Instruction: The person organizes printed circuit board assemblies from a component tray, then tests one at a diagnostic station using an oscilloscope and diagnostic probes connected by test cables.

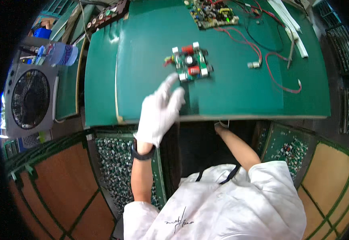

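Observation:
My left hand (158,112), in a white glove with a dark band at the wrist, reaches over the green tabletop with its fingers apart. Its fingertips are close to the lower left corner of a small green circuit board (190,63); whether they touch it, I cannot tell. That board carries red and white parts and a round white-topped one, and looks slightly blurred. Below the table's front edge is my right hand (221,125), almost wholly hidden, so its fingers and anything in them do not show.
A larger populated board (214,15) with a lit green spot lies at the back, red and black wires (258,50) trailing from it. White strips (290,28) lie back right. Left of the green table (150,36) stands a fan (31,99). Trays of small boards (116,172) flank my lap.

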Demonstrator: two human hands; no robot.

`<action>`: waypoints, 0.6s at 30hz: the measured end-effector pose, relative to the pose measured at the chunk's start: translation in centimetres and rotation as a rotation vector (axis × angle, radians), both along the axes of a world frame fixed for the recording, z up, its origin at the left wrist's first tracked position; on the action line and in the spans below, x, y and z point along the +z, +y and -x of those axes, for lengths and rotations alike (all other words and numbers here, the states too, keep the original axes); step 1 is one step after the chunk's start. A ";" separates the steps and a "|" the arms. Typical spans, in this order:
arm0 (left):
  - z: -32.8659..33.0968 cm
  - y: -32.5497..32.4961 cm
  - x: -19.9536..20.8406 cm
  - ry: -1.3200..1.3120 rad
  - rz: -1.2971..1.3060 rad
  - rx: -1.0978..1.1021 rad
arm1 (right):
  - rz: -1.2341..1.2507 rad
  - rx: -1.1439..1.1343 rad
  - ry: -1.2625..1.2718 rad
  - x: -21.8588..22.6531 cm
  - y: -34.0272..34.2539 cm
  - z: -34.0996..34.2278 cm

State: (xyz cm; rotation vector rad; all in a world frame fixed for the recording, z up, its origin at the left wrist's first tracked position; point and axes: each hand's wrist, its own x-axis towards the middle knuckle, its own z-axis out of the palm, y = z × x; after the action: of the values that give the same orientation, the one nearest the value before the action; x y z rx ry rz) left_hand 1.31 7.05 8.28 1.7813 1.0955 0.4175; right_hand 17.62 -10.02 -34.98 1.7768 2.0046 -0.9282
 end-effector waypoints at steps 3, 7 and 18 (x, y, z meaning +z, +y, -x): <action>3.4 -0.6 -0.9 -0.025 -0.264 0.207 | -0.073 0.054 -0.022 4.4 -3.0 1.2; 7.2 3.3 -3.5 -0.032 -0.619 0.185 | -0.136 0.068 0.053 20.1 -4.1 3.4; 1.4 9.6 -5.4 -0.077 -0.793 -0.081 | -1.195 -0.245 0.295 43.9 -1.5 -9.7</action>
State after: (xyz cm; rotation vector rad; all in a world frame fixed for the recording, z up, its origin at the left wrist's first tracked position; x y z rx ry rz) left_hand -0.04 16.62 2.86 2.4540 0.8474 0.9565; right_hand 27.36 -11.54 8.90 2.5770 2.8855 0.1072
